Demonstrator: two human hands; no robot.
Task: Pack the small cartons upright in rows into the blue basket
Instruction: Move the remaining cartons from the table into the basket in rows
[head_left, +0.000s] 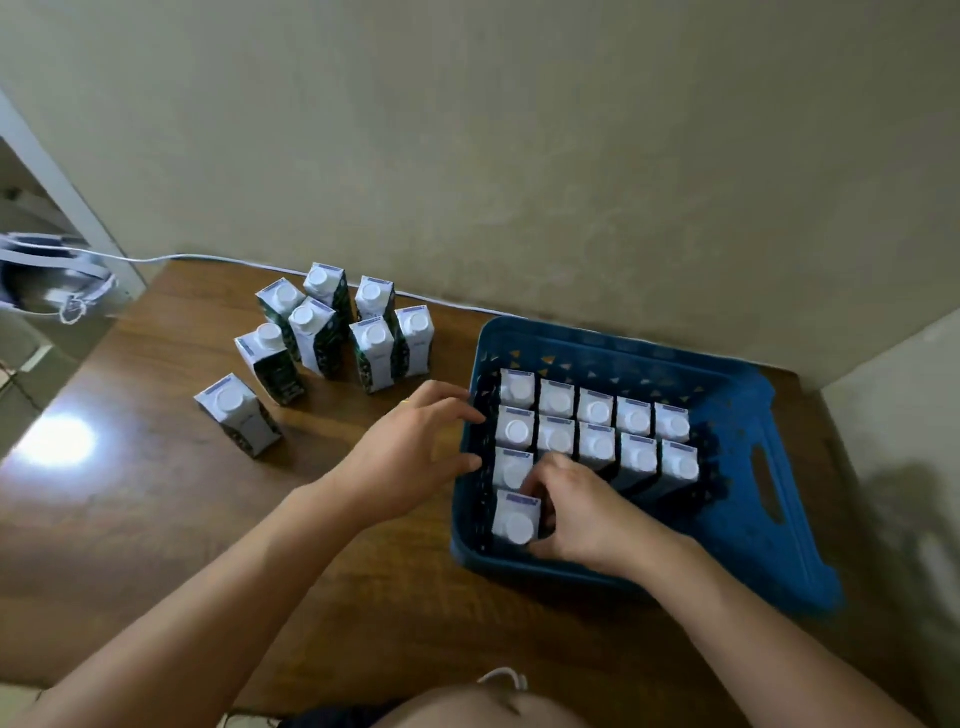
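The blue basket (618, 347) sits at the right of the wooden table. Inside it stand several small white-capped cartons in two full rows (597, 408), plus two more down the left side. My right hand (576, 512) is inside the basket, fingers closed around the nearest carton (515, 517) at the front left. My left hand (415, 447) rests against the basket's left wall, fingers spread, holding nothing. Several more cartons (371, 353) stand upright on the table to the left, one apart (236, 413) at the front.
A beige wall rises close behind the table, with a white cable (208, 257) running along its foot. A bag with straps (47, 280) lies past the table's left edge. The basket's right half shows bare floor and a handle slot (766, 483).
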